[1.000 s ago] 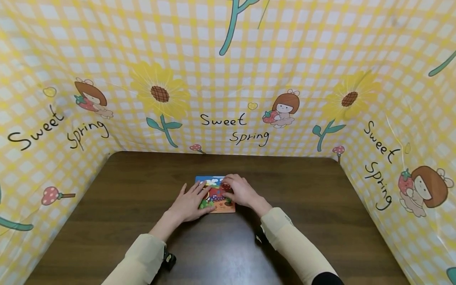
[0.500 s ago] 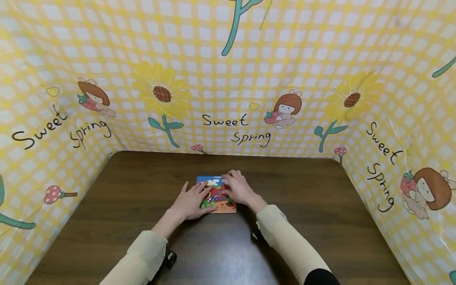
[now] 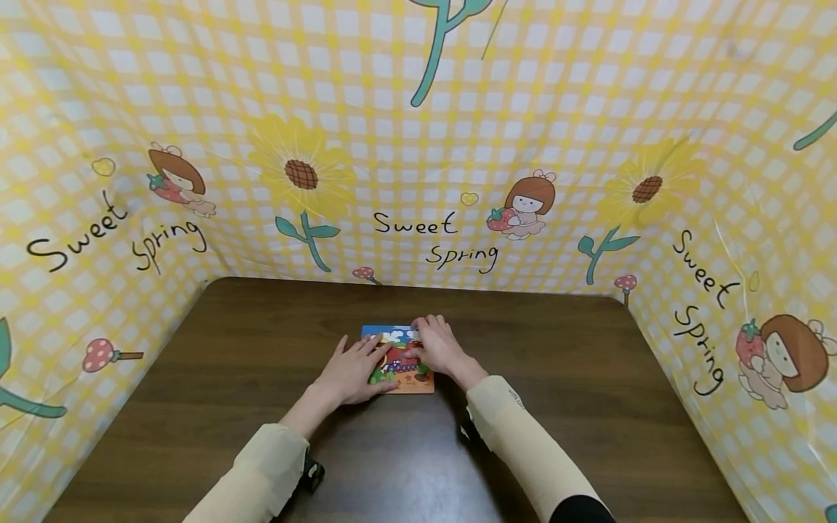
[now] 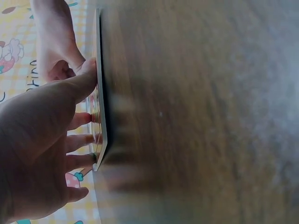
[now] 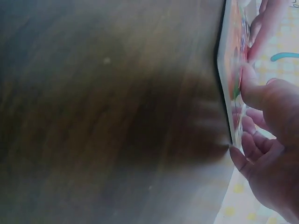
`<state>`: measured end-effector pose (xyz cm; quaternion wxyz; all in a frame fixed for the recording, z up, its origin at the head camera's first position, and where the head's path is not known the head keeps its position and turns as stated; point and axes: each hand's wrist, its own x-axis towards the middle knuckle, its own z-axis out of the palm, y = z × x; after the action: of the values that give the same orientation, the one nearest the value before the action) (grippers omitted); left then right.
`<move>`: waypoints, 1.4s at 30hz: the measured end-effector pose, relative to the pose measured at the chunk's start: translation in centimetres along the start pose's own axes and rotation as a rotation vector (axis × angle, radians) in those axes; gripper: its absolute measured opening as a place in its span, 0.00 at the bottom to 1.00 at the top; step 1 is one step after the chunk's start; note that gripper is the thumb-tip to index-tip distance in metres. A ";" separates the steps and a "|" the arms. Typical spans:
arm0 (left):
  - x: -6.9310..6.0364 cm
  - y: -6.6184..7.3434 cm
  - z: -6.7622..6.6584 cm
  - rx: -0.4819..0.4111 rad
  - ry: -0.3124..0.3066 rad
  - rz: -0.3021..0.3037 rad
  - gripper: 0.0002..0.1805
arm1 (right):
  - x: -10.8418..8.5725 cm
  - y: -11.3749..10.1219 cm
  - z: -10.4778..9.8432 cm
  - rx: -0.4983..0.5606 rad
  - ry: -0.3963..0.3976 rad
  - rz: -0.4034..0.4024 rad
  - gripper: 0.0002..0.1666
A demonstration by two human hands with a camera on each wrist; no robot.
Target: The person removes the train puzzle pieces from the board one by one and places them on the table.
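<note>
One colourful picture board [image 3: 400,365] lies flat on the brown table [image 3: 556,392], toward twelve o'clock. The left hand [image 3: 349,375] rests loose, spread fingers on its nine o'clock side; the right hand [image 3: 442,346] bends at two o'clock, whether gripping anything I cannot tell.

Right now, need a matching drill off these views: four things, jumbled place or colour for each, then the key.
Column 1
1. left hand
2. right hand
3. picture board
4. table

Column 2
A. dark brown
B. at the picture board's right side
C. blue along its far edge, orange along its near edge
D. on the picture board's left side

Pairs: 1-D, 2-B, 3-C, 4-A
</note>
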<state>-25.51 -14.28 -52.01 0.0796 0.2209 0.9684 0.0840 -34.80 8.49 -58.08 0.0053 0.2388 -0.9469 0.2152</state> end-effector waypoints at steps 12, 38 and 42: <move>-0.1 0.1 0.3 -0.011 0.004 -0.001 0.47 | -2.1 -4.4 -4.3 0.059 -0.048 0.081 0.32; -0.3 -0.2 0.3 -0.052 -0.002 0.012 0.47 | -3.2 -2.7 -4.3 0.408 -0.067 0.103 0.34; -0.2 -0.2 0.4 -0.061 0.000 0.015 0.48 | -3.3 -2.5 -4.6 0.477 -0.050 0.107 0.37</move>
<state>-25.34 -14.50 -52.43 0.0858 0.2257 0.9637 0.1140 -31.20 9.87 -53.27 -0.0862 0.1882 -0.8804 0.4267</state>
